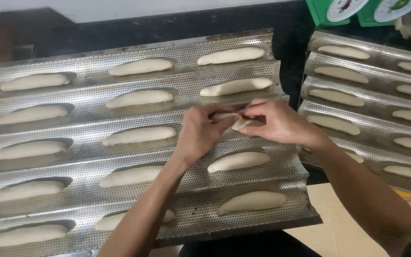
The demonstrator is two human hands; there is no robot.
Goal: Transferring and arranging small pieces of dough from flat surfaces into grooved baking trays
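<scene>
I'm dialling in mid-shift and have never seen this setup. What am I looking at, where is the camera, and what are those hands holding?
There is one picture, taken from a camera on a person's head, looking down at their two bare hands. The left hand and right hand together pinch a small piece of dough above a perforated metal tray with long wavy channels. Shaped dough loaves lie in rows along those channels. A second tray of the same kind, also loaded, sits to the right. Two green scales stand at the back.
</scene>
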